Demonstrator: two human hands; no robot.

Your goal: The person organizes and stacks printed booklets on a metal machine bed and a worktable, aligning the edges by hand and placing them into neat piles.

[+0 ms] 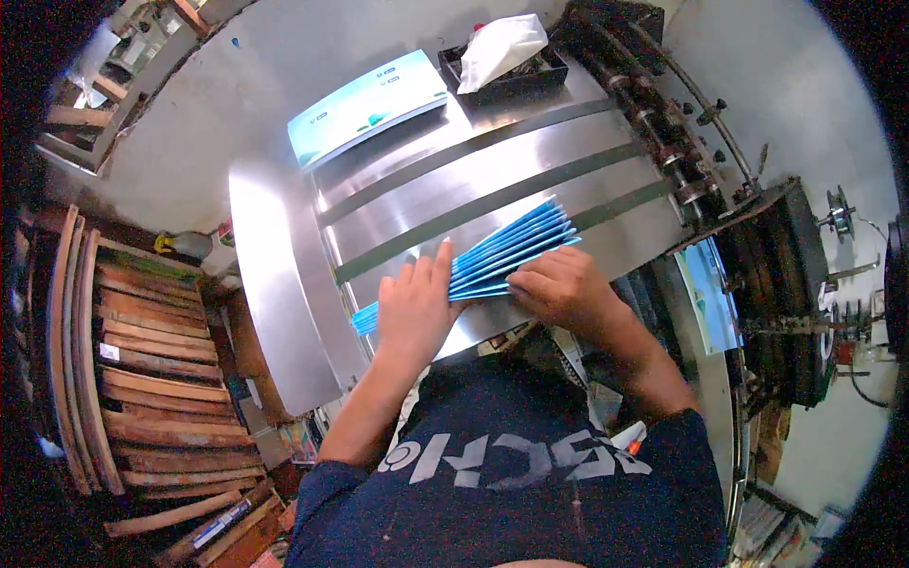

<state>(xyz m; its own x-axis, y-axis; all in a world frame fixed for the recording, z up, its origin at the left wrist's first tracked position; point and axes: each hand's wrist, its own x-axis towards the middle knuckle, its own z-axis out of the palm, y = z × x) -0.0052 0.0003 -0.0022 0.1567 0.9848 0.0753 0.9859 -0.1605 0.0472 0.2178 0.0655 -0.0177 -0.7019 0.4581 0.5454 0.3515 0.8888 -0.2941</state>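
Note:
A fanned stack of blue folded sheets (511,239) lies slantwise between my hands, over the near edge of a shiny metal table (417,213). My left hand (417,298) grips the stack toward its left end, with the index finger stretched along the top. At the near right side, my right hand (561,289) pinches the edges of the lowest sheets. The right ends of the sheets spread apart, while the left end stays bunched together. My right fingertips are partly hidden behind the hand.
At the table's back lies a pile of light blue printed sheets (369,106). Beside it stands a black tray (502,78) with a white cloth or paper. Machine rollers (663,133) edge the right side; more printed sheets (708,293) sit below. A wooden slatted rack (161,369) stands left.

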